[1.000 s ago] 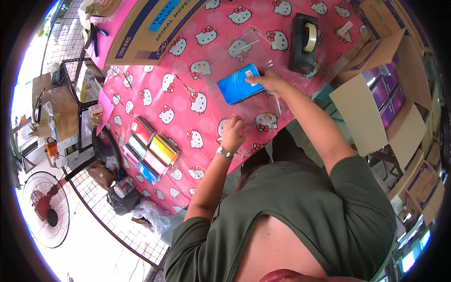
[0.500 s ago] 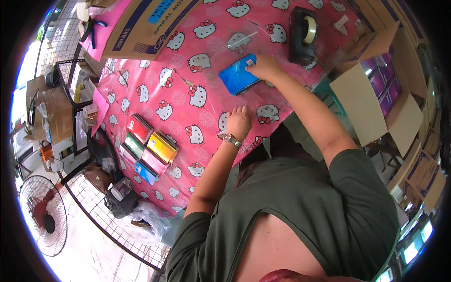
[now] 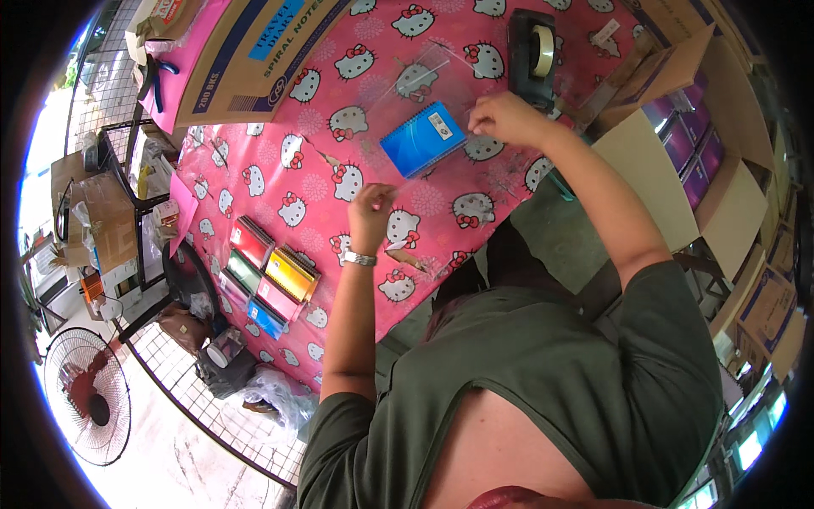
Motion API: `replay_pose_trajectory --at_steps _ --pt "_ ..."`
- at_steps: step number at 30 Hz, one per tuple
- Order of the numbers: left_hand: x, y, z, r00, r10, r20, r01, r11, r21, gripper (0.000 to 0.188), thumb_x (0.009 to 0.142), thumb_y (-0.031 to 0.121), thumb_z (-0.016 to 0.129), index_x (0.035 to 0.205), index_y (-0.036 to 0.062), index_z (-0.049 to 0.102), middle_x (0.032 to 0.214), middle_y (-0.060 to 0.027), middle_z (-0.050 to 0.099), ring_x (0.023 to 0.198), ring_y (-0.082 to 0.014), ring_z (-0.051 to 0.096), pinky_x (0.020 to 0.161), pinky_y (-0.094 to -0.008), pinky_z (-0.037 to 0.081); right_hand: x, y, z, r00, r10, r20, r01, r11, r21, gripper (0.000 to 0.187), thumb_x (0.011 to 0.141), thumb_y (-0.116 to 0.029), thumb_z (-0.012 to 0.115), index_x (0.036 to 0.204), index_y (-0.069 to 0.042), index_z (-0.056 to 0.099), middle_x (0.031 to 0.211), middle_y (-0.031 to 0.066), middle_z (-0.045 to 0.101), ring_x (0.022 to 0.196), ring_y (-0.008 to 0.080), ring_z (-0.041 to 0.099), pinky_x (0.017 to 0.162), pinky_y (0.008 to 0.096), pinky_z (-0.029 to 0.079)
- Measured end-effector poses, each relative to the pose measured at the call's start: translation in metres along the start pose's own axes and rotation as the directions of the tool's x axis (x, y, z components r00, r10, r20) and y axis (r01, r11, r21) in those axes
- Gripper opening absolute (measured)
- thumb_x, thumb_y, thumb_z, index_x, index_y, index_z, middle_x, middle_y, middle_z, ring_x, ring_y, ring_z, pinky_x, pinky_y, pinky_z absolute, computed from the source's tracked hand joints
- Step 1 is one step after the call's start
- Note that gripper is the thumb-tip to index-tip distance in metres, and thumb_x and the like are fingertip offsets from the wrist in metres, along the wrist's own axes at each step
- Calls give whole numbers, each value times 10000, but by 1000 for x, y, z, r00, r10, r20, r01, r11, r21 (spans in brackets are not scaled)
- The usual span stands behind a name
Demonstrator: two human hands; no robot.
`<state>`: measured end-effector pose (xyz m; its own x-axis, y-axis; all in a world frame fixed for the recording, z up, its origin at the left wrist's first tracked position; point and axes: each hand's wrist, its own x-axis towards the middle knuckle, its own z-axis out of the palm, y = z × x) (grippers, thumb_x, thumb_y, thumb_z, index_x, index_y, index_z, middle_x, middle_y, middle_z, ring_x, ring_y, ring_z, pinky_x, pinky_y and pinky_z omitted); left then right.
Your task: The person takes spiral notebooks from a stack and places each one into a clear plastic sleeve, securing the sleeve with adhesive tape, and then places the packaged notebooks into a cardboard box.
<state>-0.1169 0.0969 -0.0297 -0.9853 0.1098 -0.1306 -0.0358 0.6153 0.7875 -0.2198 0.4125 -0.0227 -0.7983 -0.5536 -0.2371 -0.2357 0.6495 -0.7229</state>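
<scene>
A blue spiral notebook (image 3: pixel 424 138) with a small white label lies flat on a clear plastic sheet (image 3: pixel 417 78) on the table. Just off the notebook's right edge is my right hand (image 3: pixel 509 119), its fingertips pinched together. Curled fingers bring my left hand (image 3: pixel 370 212), with a watch at the wrist, near the notebook's lower left corner. Whether either hand grips an edge of the clear sheet is too fine to see. Farther left, a group of small spiral notebooks (image 3: pixel 291 273) in red, yellow, green, pink and blue lies in two columns.
A black tape dispenser (image 3: pixel 530 59) stands beyond my right hand. Cardboard boxes sit at the far left (image 3: pixel 246 68) and, opened with purple packs inside, at the right (image 3: pixel 733 187). Pliers (image 3: pixel 158 81) lie at the upper left. A fan (image 3: pixel 87 396) stands beyond the wire mesh.
My right hand has let go of the blue notebook and drawn off to its right. My left hand has moved left and farther from me, with its fingers curling in.
</scene>
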Motion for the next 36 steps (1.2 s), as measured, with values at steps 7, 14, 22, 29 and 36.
replay_pose_trajectory --at_steps 7,14,22,29,36 --pt "7 -34 -4 941 -305 144 337 861 -380 77 788 -1 657 862 -25 661 770 -63 668 707 -96 598 661 -241 471 15 21 4 995 -54 84 35 975 220 155 743 -74 671 897 -58 684 821 81 685 770 191 657 673 331 497" --pt "-51 -37 46 961 97 260 -130 985 113 359 662 335 800 842 65 647 844 -83 608 856 -292 570 774 -404 455 -42 11 38 885 27 464 36 991 -126 174 724 -183 690 865 -82 671 822 82 666 793 257 648 698 386 506" --pt "-36 -54 47 982 113 152 -154 946 287 170 771 132 661 933 107 614 907 -69 618 881 -300 548 770 -411 435 -27 -1 119 981 -183 64 191 970 -151 213 772 -251 687 897 -90 622 866 85 597 904 292 595 747 419 472" --pt "-28 -42 51 971 194 141 -237 875 423 212 807 153 618 1007 91 583 910 -79 596 904 -283 555 771 -399 431 -15 7 85 868 400 -294 -116 740 663 281 916 -287 566 1088 -64 566 962 69 613 793 196 588 687 334 490" --pt "-39 -53 58 944 277 180 -328 852 407 345 812 180 621 1145 104 572 971 -78 576 927 -272 552 785 -393 435 8 -4 93 733 680 -13 -343 386 856 463 927 -438 505 1142 -29 533 1022 87 573 753 166 589 660 302 510"
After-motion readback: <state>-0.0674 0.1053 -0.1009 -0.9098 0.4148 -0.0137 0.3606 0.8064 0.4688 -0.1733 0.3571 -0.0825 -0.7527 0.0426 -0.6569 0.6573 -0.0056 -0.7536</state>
